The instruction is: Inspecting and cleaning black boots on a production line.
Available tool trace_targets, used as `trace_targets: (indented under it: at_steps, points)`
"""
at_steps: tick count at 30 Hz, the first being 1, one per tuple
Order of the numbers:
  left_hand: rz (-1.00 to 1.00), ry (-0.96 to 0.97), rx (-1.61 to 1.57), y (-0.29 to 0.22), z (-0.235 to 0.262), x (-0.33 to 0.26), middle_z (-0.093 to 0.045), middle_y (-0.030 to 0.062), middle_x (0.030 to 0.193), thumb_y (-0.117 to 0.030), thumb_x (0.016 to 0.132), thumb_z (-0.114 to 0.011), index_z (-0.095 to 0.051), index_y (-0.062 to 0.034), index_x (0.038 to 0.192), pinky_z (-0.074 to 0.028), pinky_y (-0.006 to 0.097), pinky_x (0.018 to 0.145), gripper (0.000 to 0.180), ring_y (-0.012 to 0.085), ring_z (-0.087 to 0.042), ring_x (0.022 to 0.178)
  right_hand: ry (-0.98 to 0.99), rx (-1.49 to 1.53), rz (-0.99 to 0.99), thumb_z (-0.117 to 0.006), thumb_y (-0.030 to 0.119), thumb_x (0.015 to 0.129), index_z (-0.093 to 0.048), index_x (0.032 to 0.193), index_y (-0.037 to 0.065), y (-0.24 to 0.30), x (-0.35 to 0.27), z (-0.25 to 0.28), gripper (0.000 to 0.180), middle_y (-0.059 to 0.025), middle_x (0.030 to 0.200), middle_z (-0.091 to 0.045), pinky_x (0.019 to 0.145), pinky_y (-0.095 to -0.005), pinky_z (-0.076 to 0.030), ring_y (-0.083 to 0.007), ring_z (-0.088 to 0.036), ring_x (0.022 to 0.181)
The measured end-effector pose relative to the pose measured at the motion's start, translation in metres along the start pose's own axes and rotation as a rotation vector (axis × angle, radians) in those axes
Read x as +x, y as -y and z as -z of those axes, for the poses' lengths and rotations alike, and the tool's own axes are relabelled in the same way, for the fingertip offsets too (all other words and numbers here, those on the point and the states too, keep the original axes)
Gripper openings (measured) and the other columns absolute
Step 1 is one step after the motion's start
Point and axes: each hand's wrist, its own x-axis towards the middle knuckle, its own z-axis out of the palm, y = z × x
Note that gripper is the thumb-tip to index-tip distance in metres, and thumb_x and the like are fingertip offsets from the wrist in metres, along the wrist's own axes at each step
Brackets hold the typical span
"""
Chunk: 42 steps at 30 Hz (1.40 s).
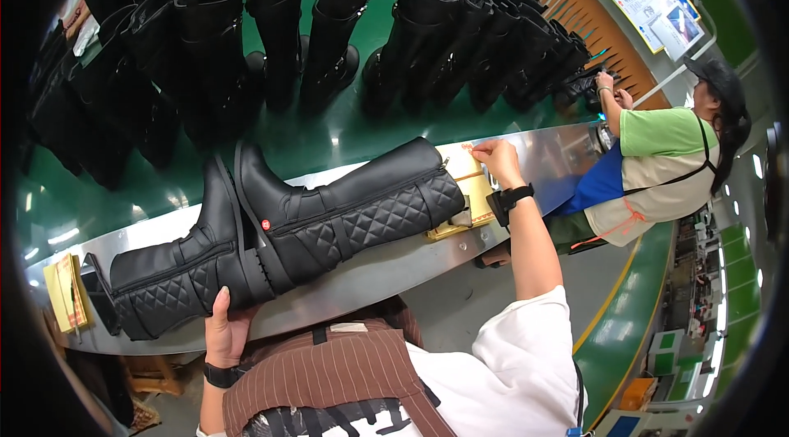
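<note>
Two black tall boots lie sole to sole on the metal edge of the bench. The left boot (181, 273) points its shaft left; the right boot (353, 219) has its shaft to the right, quilted panels, a long zip and a small round red sticker (265, 225) by the sole. My left hand (228, 328) grips the left boot at its heel, fingers partly hidden beneath. My right hand (500, 161) is pinched over a yellow sheet (472, 190) with small red marks, beside the right boot's top. What the fingertips hold is too small to make out.
Several upright black boots (329, 34) line the green conveyor (329, 129) beyond. At the far left lie yellow sheets (64, 293) and a dark flat device (97, 293). A co-worker in a green-sleeved top (666, 137) handles a boot at the right.
</note>
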Motion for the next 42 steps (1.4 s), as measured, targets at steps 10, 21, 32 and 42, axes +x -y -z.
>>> trace_targets:
  at_steps: [10, 21, 32, 42]
  points:
    - [0.012, 0.016, 0.012, -0.004, -0.007, -0.003, -0.051, 0.0127, 0.136, -0.038, 0.091, -0.063, -0.041, -0.0032, 0.139, -0.043, 0.051, 0.104, 0.063, 0.0287, -0.051, 0.124, 0.047, -0.107, 0.139, -0.070, 0.007, 0.077, -0.074, 0.086, 0.001, 0.010, 0.006, 0.005, 0.012, -0.0182, 0.078, -0.070, 0.071, -0.0361, -0.053, -0.0299, -0.069, 0.075]
    - [0.087, 0.107, -0.134, -0.004, 0.001, 0.000, -0.050, 0.0102, 0.139, -0.026, 0.095, -0.058, -0.045, -0.0032, 0.138, -0.034, 0.050, 0.110, 0.050, 0.0256, -0.047, 0.128, 0.042, -0.474, 0.220, -0.062, 0.026, 0.087, -0.069, 0.083, 0.003, -0.004, 0.005, -0.002, 0.024, -0.0215, 0.081, -0.066, 0.068, -0.0446, -0.050, -0.0390, -0.065, 0.079]
    - [0.102, 0.047, -0.058, -0.020, -0.004, -0.005, -0.054, 0.0074, 0.132, -0.022, 0.095, -0.060, -0.046, -0.0068, 0.137, -0.042, 0.047, 0.104, 0.046, 0.0224, -0.053, 0.121, -0.076, -0.054, 1.441, -0.070, 0.006, 0.072, -0.068, 0.087, 0.010, 0.308, -0.154, -0.001, 0.016, -0.0009, 0.063, -0.055, 0.068, -0.0320, -0.048, -0.0148, -0.058, 0.062]
    - [0.119, 0.054, -0.113, -0.020, -0.002, -0.005, -0.059, 0.0033, 0.123, -0.018, 0.095, -0.061, -0.053, -0.0090, 0.131, -0.047, 0.043, 0.099, 0.037, 0.0172, -0.057, 0.112, -0.057, -0.078, 1.520, -0.073, 0.007, 0.075, -0.062, 0.077, 0.009, 0.349, -0.165, -0.103, 0.012, 0.0003, 0.058, -0.054, 0.064, -0.0305, -0.047, -0.0167, -0.057, 0.056]
